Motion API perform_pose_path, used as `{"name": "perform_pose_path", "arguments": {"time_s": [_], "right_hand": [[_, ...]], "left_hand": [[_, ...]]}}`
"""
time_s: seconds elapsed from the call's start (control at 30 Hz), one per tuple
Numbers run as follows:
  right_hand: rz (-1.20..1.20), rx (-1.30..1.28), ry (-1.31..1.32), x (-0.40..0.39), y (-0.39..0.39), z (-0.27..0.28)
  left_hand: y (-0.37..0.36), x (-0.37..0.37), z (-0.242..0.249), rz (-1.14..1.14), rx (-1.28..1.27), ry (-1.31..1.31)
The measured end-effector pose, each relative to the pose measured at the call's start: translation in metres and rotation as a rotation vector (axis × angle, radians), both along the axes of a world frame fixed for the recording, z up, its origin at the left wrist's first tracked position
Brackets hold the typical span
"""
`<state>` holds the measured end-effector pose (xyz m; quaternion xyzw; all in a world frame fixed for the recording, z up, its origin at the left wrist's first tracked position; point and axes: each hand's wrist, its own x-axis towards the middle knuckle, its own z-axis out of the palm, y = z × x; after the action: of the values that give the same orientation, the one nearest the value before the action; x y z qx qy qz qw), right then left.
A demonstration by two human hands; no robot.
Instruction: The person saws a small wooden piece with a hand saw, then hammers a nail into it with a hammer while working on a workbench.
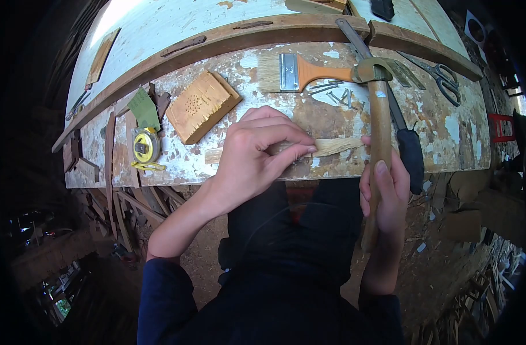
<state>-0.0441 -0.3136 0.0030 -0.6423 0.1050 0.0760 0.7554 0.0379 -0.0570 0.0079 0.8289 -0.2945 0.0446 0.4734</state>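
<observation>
My left hand (260, 146) is closed in a pinch over a thin wooden strip (337, 146) lying near the front edge of the workbench. Whatever sits between its thumb and fingertips is too small to make out. The palm hides the middle of the strip, and its left end pokes out by the wrist. My right hand (389, 187) is wrapped round the wooden handle of a claw hammer (380, 121), whose head is raised over the bench. Beyond the strip, several nails (346, 98) lie loose beside a paintbrush (317, 72) with an orange handle.
A wooden block (199, 109) with a dotted face stands left of my hand, near a yellow tape measure (146, 145) and green sandpaper (143, 109). Scissors (441, 77) lie at the right. A long wooden rail (228, 39) crosses the worn bench (446, 144).
</observation>
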Motion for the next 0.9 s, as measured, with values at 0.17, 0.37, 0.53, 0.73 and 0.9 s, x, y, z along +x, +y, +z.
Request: {"name": "perform_pose_path", "arguments": {"time_s": [0.17, 0.37, 0.53, 0.73, 0.9], "right_hand": [[0.001, 0.011, -0.004, 0.0, -0.001, -0.002], [0.001, 0.025, -0.008, -0.001, -0.002, -0.005], [0.001, 0.033, -0.002, -0.001, -0.002, -0.003], [-0.007, 0.011, -0.028, -0.002, 0.0, -0.004], [0.018, -0.002, -0.028, -0.022, 0.005, 0.011]], "left_hand": [[0.0, 0.0, 0.004, -0.047, 0.067, -0.008], [-0.003, 0.0, 0.005, -0.078, 0.119, -0.193], [-0.006, -0.001, -0.005, -0.074, 0.05, -0.202], [-0.004, 0.001, -0.007, -0.097, 0.054, -0.222], [-0.003, 0.003, -0.008, -0.106, 0.041, -0.233]]}}
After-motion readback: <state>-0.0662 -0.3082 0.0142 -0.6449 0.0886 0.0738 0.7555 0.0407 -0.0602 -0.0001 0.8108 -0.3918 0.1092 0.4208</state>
